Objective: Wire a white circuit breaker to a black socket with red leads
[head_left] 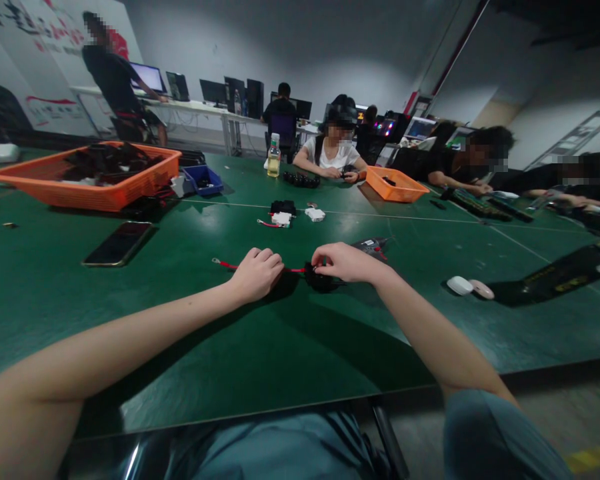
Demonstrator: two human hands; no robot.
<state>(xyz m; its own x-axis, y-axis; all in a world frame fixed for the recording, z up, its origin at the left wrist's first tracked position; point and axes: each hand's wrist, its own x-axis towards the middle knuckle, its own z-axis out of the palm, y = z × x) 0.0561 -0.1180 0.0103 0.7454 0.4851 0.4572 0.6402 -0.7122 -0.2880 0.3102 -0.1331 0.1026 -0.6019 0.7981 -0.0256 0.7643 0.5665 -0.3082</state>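
While both forearms (145, 331) reach up from the lower corners of the frame, the left one is cut off by the left edge and the sleeve (497, 433) on the right by the bottom edge. At the centre, a red cable (227, 266) runs behind the left grip (257, 275), its ring end out to the left and a short length visible to the right. Curled fingers hide the middle of the cable, so one cannot tell whether this grip clasps it. Just right of there, the cable meets a black part (321, 281) directly under the fingertips of the right grip (349, 262), which is narrow, thumb and fingers drawn together on that part; its exact shape is lost in shadow and behind the hand. Beyond the right wrist, a dark tool (371, 248) shows only partly. Farther over the green worktop (190, 373), in the upper left, an orange basket (80, 195) holds a dark, indistinct heap. People (480, 157) at the upper right are blurred, one cut off by the frame's edge.
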